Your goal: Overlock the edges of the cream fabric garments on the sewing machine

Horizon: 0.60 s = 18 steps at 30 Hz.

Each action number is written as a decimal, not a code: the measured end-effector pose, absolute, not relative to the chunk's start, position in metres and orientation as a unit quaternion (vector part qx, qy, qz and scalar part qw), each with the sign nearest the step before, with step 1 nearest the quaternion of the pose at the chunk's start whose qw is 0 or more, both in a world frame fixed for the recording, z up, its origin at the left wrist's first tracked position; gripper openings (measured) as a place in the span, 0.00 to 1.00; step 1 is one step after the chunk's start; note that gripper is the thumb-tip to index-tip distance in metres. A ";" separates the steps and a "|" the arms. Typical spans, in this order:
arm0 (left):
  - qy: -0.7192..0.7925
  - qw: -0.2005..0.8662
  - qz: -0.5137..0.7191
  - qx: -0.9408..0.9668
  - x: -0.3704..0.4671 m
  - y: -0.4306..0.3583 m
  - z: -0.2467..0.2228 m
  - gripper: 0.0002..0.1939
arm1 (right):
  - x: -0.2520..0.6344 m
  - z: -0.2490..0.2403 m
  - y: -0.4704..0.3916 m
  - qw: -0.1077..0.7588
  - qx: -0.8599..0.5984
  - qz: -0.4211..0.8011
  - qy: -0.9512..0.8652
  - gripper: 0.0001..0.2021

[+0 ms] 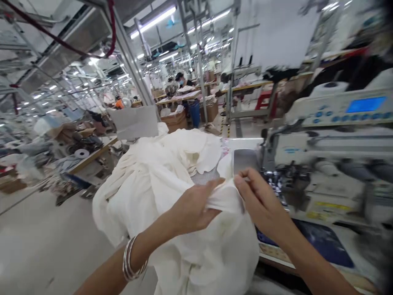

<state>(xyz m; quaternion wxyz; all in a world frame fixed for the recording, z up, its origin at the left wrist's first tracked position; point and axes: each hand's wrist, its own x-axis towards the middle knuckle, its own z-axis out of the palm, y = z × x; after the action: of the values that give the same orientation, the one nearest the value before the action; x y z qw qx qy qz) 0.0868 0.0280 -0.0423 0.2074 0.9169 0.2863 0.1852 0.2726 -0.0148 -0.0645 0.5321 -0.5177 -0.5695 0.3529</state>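
Note:
A large heap of white fabric (172,172) covers the table in front of me and hangs down over its near side. My left hand (199,205) grips a fold of this fabric between thumb and fingers. At the fold's right end, my right hand (254,192) pinches the cloth with thumb and forefinger, close to the sewing machine. The stretch of cloth between both hands is pulled fairly taut. Silver bangles (130,260) circle my left wrist.
Close on the right stands an industrial sewing machine (291,149) with a blue display (365,105). A white panel (133,122) rises behind the heap, beside a metal post (135,61). Farther back, a person (183,82) is at a table near cardboard boxes (175,122).

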 end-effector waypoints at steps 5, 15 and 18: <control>0.269 0.213 0.286 0.895 0.108 0.037 -0.004 0.10 | 0.277 -0.057 -0.020 0.439 -0.526 0.235 -0.690 0.05; 0.370 0.223 0.614 0.661 0.052 0.054 0.084 0.05 | 0.351 -0.055 -0.068 0.346 -0.589 0.202 -0.702 0.14; 0.379 0.230 0.646 0.621 0.039 0.049 0.091 0.07 | 0.375 -0.033 -0.080 0.475 -0.595 0.185 -0.621 0.10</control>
<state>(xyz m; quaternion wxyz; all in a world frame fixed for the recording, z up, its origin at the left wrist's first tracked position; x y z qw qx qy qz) 0.0390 0.0487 0.0909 0.2300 0.6213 0.3787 0.6462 0.3747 -0.0803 -0.0326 0.4755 -0.5947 -0.6212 0.1854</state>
